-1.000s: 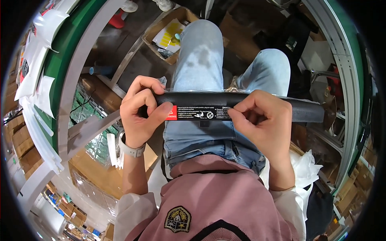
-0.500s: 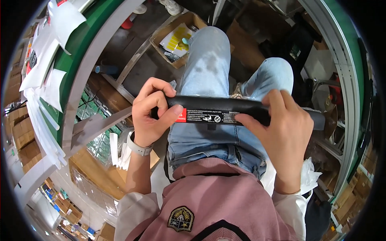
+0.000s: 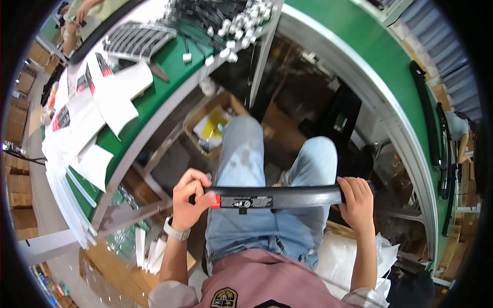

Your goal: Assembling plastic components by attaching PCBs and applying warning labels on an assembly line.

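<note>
A long black plastic bar lies level across the space above my lap. Toward its left part it carries a black and red printed warning label. My left hand is closed on the left end, thumb beside the red part of the label. At the other end, my right hand grips the bar with its fingers curled over the tip. A small dark tab sticks out from the bar's near edge, below the label. My knees in light blue jeans are behind the bar.
On the green worktable at the left lie white sheets, a grey slatted part and black cables with white connectors. Long black bars rest on the right worktable. A cardboard box stands beyond my knees. Other people work at the edges.
The view has tilted up, showing more of the tables. My right hand has shifted from the bar's front face to its right end. The left hand keeps its hold.
</note>
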Demonstrator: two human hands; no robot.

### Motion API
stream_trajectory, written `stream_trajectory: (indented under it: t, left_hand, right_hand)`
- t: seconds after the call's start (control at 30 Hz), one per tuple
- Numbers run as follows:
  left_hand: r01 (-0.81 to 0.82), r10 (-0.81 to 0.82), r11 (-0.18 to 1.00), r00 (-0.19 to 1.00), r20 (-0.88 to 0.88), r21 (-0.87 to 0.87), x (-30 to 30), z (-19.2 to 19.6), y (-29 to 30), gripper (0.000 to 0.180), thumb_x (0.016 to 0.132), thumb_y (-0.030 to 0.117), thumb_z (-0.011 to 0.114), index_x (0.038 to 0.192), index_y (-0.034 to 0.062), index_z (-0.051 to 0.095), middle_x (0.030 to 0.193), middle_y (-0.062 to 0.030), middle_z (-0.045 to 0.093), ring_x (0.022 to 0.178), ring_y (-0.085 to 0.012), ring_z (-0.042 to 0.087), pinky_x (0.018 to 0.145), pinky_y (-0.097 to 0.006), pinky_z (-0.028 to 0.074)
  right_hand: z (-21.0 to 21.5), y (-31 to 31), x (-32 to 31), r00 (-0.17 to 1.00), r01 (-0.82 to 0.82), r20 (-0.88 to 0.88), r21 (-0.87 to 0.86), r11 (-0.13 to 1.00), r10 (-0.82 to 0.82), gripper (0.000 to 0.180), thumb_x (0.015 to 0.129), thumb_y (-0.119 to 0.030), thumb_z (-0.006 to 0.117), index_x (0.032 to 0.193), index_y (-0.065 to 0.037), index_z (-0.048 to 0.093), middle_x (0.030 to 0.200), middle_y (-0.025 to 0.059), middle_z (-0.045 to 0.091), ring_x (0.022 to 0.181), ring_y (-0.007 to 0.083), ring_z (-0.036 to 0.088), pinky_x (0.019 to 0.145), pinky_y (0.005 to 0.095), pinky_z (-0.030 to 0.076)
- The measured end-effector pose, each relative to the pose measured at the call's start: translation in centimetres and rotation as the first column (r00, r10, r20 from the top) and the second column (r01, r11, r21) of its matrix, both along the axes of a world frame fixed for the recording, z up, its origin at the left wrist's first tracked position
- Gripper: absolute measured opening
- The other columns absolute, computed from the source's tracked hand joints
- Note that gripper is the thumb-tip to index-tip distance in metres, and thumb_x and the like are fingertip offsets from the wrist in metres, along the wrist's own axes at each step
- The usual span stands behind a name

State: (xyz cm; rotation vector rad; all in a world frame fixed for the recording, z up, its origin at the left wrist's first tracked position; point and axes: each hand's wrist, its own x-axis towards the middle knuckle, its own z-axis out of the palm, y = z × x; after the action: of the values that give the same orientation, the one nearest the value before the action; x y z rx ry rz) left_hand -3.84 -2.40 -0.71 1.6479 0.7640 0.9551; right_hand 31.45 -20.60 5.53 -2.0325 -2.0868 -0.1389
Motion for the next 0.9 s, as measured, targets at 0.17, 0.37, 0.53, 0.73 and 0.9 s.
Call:
stream_trajectory:
  t: [0.17,0.37,0.53,0.73,0.9]
  left_hand:
    - [0.067,0.012,0.916,0.981,-0.193,0.396,1.5,6.5,0.4,0.018,0.068,0.006,0.074,0.078,0.0043,0.059,0.091,-0.0108,0.059,0.088,-0.0304,0.057,0.085,-0.04,0.045]
    - [0.419,-0.585,0.811,0.544,0.602,0.408,1.0,18.1,-3.6,0.014,0.081,0.013,0.065,0.083,0.0001,0.059,0.077,-0.0186,0.068,0.065,-0.0278,0.063,0.074,-0.045,0.051]
    - [0.495,-0.684,0.695,0.232,0.692,0.521,7.2,22.3,-2.8,0.013,0.088,0.007,0.069,0.082,-0.0031,0.063,0.068,-0.0151,0.058,0.046,-0.0183,0.048,0.041,-0.029,0.037]
    - [0.663,-0.745,0.539,0.089,0.661,0.519,8.9,22.8,-1.8,0.01,0.087,0.002,0.067,0.08,-0.0019,0.062,0.06,-0.0104,0.053,0.039,-0.0141,0.042,0.035,-0.026,0.026]
    - [0.739,-0.655,0.527,0.038,0.755,0.42,9.9,22.4,-1.4,0.009,0.088,0.002,0.067,0.081,-0.0026,0.063,0.063,-0.013,0.055,0.041,-0.015,0.04,0.036,-0.028,0.026]
  right_hand:
    - [2.5,-0.9,2.2,0.992,-0.124,0.015,0.059,0.99,0.124,0.048,0.059,0.0,0.069,0.107,0.0,0.063,0.094,0.0128,0.064,0.083,0.0307,0.065,0.07,0.0393,0.053]
    - [7.3,-6.8,7.6,0.882,0.374,-0.345,0.094,0.923,-0.322,0.019,0.076,0.003,0.069,0.095,0.004,0.067,0.075,0.0111,0.065,0.067,0.0213,0.063,0.066,0.0277,0.048]
    - [9.8,-7.8,16.3,0.489,0.73,-0.666,-0.041,0.683,-0.563,0.017,0.088,-0.011,0.066,0.092,0.005,0.067,0.077,0.0006,0.063,0.071,0.0086,0.054,0.066,0.0259,0.043]
    - [8.7,7.9,31.6,0.398,0.63,-0.841,-0.041,0.776,-0.367,0.017,0.077,0.004,0.06,0.093,0.002,0.065,0.084,0.0078,0.066,0.071,0.0195,0.063,0.066,0.0345,0.049]
    - [6.3,19.2,42.1,0.476,0.762,-0.82,0.202,0.616,-0.319,0.039,0.083,-0.005,0.06,0.119,0.011,0.06,0.112,0.0203,0.067,0.105,0.025,0.064,0.09,0.0346,0.049]
